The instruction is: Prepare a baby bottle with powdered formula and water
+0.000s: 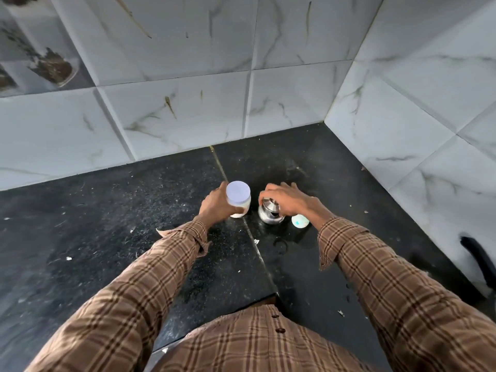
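Clearly white-lidded powder jar point(238, 200), left hand point(216, 204) gripping

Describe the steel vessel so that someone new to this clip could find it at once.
On the black stone counter, near the tiled corner, three small items stand in a row. The steel pot is the middle one, under the right hand, between a white-lidded jar and a small white bottle; it alone is shiny metal.
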